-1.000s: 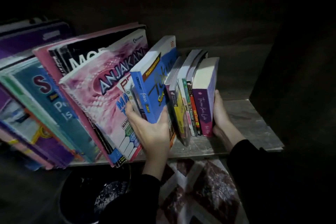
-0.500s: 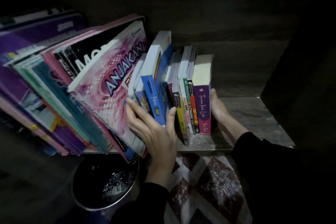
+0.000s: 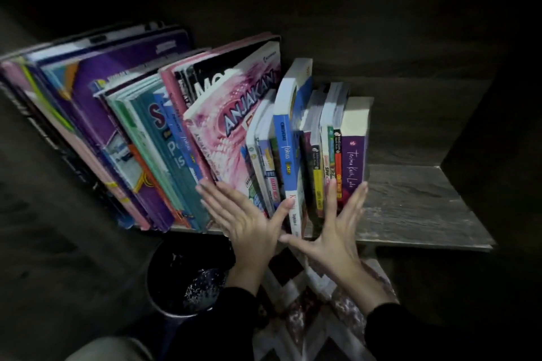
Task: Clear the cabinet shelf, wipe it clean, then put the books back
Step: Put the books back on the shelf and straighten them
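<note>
Neither hand grips anything. The left hand is flat, fingers spread, its palm against the lower spines of the pink book and the thin white books beside it, its thumb reaching the foot of the blue book. The right hand is also flat and splayed, fingertips on the lower spines of the purple book and the slim red-and-green ones next to it, its thumb pointing left under the left hand's thumb. Both wrists wear black sleeves.

The books stand in a row on the wooden shelf, filling its left and middle. The big ones at the left lean hard to the left, fanned one on another, their lower corners jutting past the shelf's front edge. The pink book leans the same way. The blue book stands nearly upright with its foot out over the front edge. The small books to its right stand upright and close together, the purple one last in the row. Right of it the shelf board is bare up to the dark side wall.

Below the shelf, a round dark bin stands under the left forearm, and a patterned cloth or mat lies between the arms.
</note>
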